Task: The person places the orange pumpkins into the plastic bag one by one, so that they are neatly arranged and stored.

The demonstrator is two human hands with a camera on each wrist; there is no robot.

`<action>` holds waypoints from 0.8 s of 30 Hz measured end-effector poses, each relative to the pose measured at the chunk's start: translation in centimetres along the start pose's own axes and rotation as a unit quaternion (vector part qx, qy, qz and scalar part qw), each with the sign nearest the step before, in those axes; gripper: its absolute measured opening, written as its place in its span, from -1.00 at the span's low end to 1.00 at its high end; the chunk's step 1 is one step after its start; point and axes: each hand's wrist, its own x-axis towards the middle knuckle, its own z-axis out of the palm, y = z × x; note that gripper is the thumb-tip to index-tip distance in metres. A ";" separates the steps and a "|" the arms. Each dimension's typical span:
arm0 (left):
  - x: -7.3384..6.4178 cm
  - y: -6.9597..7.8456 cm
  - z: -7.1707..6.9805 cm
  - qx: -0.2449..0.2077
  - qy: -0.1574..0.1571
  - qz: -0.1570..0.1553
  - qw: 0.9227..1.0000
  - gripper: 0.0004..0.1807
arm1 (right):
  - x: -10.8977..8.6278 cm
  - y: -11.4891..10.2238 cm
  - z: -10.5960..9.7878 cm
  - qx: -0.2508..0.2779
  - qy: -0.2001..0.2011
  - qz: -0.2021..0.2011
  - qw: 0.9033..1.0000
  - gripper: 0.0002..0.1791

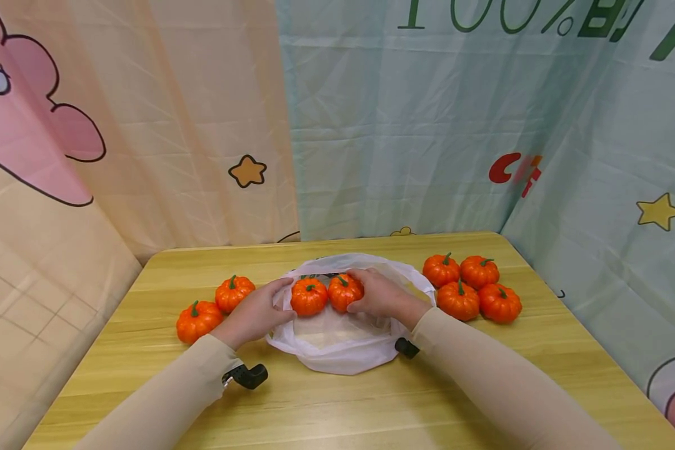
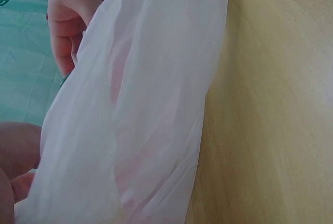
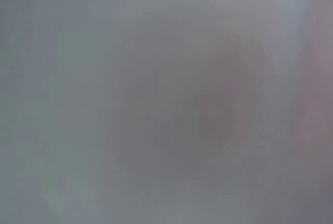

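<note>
Two small orange pumpkins are side by side over the open mouth of a white plastic bag [image 1: 337,362] in the head view. My left hand [image 1: 261,314] holds the left pumpkin [image 1: 309,297] by its outer side, thumb nearer me. On the other side, my right hand [image 1: 385,297] grips the right pumpkin [image 1: 344,294] between thumb and fingers. Whether the pumpkins rest on anything inside the bag cannot be told. White bag film [image 2: 151,89] covers much of the left wrist view, with parts of hands at its left. The right wrist view is only a grey blur.
Two more pumpkins [image 1: 235,294] lie left of the bag, close to my left forearm. A cluster of several pumpkins [image 1: 459,300] sits right of it. The wooden table [image 1: 337,412] backs onto a printed curtain [image 1: 360,137].
</note>
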 end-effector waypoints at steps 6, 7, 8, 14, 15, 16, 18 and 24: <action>0.1 -0.1 0.0 -0.004 0.000 0.003 1.000 -0.18 | -0.3 -0.1 -0.1 -0.004 0.000 0.002 1.000 -0.04; 0.1 -0.1 0.0 -0.004 0.000 0.003 1.000 -0.18 | -0.4 -0.2 -0.2 -0.004 0.000 0.001 1.000 -0.04; 0.1 -0.2 0.0 -0.004 0.000 0.003 1.000 -0.18 | -0.6 -0.3 -0.4 -0.003 0.000 -0.002 1.000 -0.03; 0.1 -0.3 0.0 -0.008 -0.001 -0.001 1.000 -0.18 | -2.4 -1.1 -2.5 0.019 0.003 -0.041 0.999 -0.03; 0.1 -0.3 0.0 -0.009 -0.001 -0.001 1.000 -0.18 | -2.8 -1.3 -3.0 0.027 0.005 -0.046 0.999 -0.03; 0.1 -0.3 0.0 -0.009 -0.001 -0.001 1.000 -0.18 | -3.2 -1.4 -3.5 0.036 0.006 -0.050 0.998 -0.04; 0.1 -0.3 -0.1 -0.009 -0.002 0.001 1.000 -0.18 | -4.0 -1.5 -4.6 0.050 0.012 -0.055 0.997 -0.05; 0.1 -0.3 -0.1 0.004 0.003 0.007 1.000 -0.18 | -6.3 -1.1 -7.9 0.076 0.050 -0.058 0.994 -0.11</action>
